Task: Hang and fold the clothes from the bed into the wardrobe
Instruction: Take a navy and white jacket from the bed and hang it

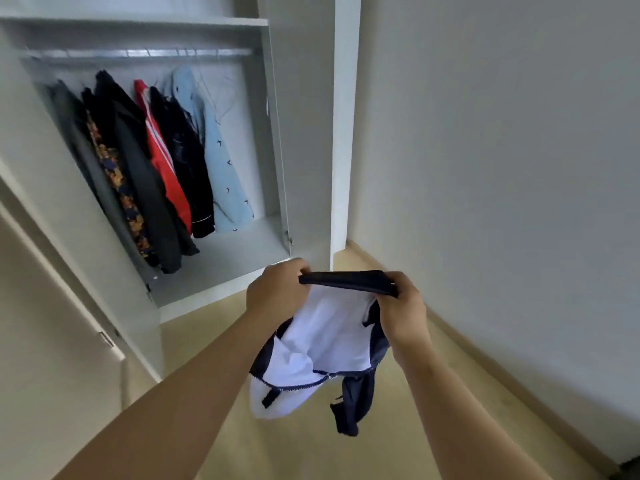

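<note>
I hold a navy garment with a white lining [325, 344] by its dark waistband in front of the open wardrobe [242, 251]. My left hand [277, 289] grips the band's left end and my right hand [403, 306] grips its right end. The garment hangs inside out below my hands, with a zip line and a loose navy tail at the bottom. Inside the wardrobe several garments hang from a metal rail [138, 53]: dark jackets [138, 174], a red one with white stripes [162, 161] and a light blue shirt [218, 150]. The bed is out of view.
The wardrobe's white door [308, 133] stands open on the right of the compartment, and another door panel [52, 271] stands open on the left. A white wall [502, 168] runs along the right. The floor [398, 445] is pale wood.
</note>
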A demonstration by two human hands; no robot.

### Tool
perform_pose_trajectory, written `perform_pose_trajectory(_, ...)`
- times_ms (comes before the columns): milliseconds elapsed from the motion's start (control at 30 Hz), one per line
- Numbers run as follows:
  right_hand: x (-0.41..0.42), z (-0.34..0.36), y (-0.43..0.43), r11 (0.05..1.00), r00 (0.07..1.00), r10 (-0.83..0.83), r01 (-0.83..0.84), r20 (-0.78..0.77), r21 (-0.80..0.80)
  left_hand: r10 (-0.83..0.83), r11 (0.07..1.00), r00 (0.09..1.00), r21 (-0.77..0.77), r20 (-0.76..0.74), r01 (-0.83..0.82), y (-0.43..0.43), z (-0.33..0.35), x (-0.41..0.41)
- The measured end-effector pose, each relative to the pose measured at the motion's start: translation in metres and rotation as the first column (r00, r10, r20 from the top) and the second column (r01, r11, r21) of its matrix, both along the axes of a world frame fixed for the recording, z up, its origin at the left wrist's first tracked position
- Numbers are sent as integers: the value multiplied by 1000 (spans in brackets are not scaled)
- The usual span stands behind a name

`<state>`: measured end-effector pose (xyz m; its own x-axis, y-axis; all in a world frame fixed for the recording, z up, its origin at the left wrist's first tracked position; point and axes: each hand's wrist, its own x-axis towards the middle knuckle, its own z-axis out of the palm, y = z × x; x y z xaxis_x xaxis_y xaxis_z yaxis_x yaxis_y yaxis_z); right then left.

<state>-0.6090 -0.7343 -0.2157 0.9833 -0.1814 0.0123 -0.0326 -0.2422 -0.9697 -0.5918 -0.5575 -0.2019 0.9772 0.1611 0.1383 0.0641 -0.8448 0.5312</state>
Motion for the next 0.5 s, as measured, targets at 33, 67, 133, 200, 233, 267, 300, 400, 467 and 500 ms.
perform_pose_trajectory(33, 10, 1, 7, 1000, 1000, 11, -12, 10, 17, 69, 998, 998, 9, 0, -69, 16, -5, 6)
perform_pose_trajectory(67, 21, 3, 14, 999, 999, 26, -27, 21, 32, 137, 991, 991, 4, -2, -137, 33, -10, 13)
perform_pose_trajectory(133, 45, 2, 28, 997, 996, 77, -78, 38, 22, 226, 974, 974, -3, 20, -226, 62, -19, 28)
perform_pose_trajectory(200, 69, 0, 44, 990, 990, 140, -141, 25, 16, 282, 959, 958, -19, 50, -281, 80, -29, 46)
perform_pose_trajectory(233, 83, -2, 52, 985, 985, 170, -170, 20, 27, 312, 950, 949, -37, 43, -310, 86, -34, 58)
perform_pose_trajectory(267, 93, -5, 56, 982, 983, 184, -185, 15, 41, 334, 941, 942, -68, 16, -333, 90, -39, 67)
perform_pose_trajectory(300, 108, -7, 58, 981, 982, 188, -189, 12, 53, 355, 928, 935, -112, -26, -355, 94, -44, 79)
perform_pose_trajectory(400, 159, -7, 56, 978, 979, 204, -204, -4, 44, 390, 831, 902, -351, -186, -431, 100, -52, 112)
perform_pose_trajectory(467, 197, -4, 57, 967, 967, 256, -255, -21, 9, 455, 725, 870, -487, -193, -487, 102, -49, 141)
perform_pose_trajectory(500, 215, -5, 59, 962, 962, 273, -273, -28, 3, 491, 681, 851, -526, -189, -509, 103, -45, 156)
